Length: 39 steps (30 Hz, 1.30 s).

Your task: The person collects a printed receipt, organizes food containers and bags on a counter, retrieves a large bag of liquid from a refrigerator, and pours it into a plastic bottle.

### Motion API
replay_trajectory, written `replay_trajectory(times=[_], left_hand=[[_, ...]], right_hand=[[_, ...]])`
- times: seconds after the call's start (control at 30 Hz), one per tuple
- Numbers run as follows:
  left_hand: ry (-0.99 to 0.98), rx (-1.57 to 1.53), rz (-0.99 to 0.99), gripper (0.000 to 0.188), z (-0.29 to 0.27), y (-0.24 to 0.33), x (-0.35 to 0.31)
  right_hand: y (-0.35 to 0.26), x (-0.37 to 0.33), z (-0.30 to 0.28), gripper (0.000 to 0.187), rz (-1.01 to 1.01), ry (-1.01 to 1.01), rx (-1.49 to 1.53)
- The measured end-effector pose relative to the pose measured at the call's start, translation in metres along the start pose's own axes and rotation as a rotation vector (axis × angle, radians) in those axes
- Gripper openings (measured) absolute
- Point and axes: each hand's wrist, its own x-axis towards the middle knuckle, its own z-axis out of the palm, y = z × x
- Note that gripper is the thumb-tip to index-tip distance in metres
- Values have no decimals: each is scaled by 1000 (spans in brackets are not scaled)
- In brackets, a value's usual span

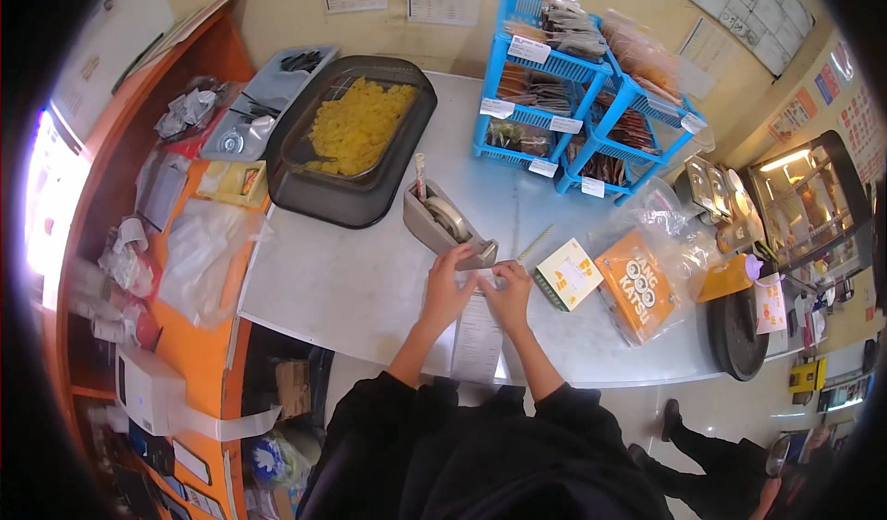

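Left hand [450, 284] and right hand [511, 291] pinching tape at the tape dispenser [446, 224], over a paper slip [478, 333] — could stick crooked, probably, if pulled unevenly.

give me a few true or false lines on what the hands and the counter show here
1. Both hands, left hand and right hand, rest on a long paper slip. True.
2. The tape dispenser stands right beside the hands. True.
3. The dark tray holds red food. False: the food is yellow.
4. The stacked baskets are green. False: they are blue.
5. The orange box lies left of the hands. False: it lies to their right.
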Motion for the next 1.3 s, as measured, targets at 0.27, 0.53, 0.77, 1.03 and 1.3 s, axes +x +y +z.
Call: replay_trajectory(times=[0.27,0.53,0.77,1.03,1.3], left_hand=[[30,16,-6,28,5,-15,0],[0,137,77,18,2,-21,11],[-25,134,83,21,7,-23,12],[-28,179,75,25,7,-24,10],[-31,207,88,23,11,-21,11]], right_hand=[[-17,0,12,27,139,147,-11],[-24,0,12,30,182,93,-144],[-28,7,3,36,211,-31,-236],[-41,-6,-10,54,253,-173,-293],[-40,-26,-9,80,306,-69,-99]])
